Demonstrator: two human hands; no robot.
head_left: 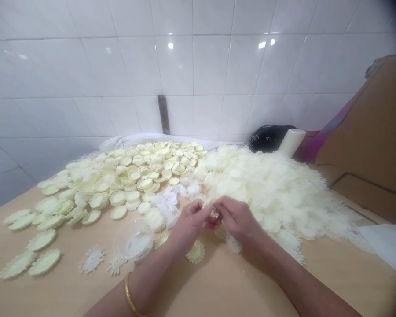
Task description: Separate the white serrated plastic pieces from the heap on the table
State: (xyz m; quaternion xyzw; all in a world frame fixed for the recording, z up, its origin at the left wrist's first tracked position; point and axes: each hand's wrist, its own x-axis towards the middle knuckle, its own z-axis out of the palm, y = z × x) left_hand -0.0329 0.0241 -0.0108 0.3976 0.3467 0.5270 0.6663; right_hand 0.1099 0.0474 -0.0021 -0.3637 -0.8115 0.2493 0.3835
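My left hand [194, 220] is closed on a small cream scalloped piece [208, 203], held up over the near middle of the table. Fingers of my right hand [235, 215] pinch at the same piece from the other side, their tips partly hidden. Beneath my hands lies a pale yellow scalloped disc [196, 252], with a whiter toothed disc [233, 244] beside it. A round clear tub [134, 240] with white contents stands left of my left wrist. Just behind my left hand is a crumpled white cloth or tissue [169, 200].
A broad heap of cream scalloped discs [132, 171] covers the back left of the table [92, 295]. To the right rises a pile of thin, fluffy-looking pale discs [260, 185]. Behind it are a black bag [267, 137], a white roll [292, 141] and a brown cardboard box [369, 132].
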